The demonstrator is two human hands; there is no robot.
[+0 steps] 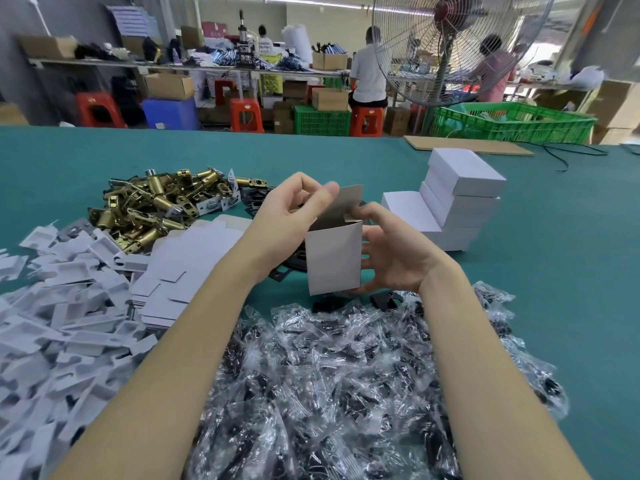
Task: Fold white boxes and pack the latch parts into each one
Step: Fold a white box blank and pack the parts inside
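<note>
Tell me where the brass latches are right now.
In the head view, the brass latches lie heaped on the green table, far left of the held box, just beyond the flat box blanks.

No text, label, brand or number can be read anywhere; the sheet pinned on the far left wall (133, 20) carries printed lines too blurred to make out; the red stool (246, 114) bears a small round sticker, likewise illegible.
</note>
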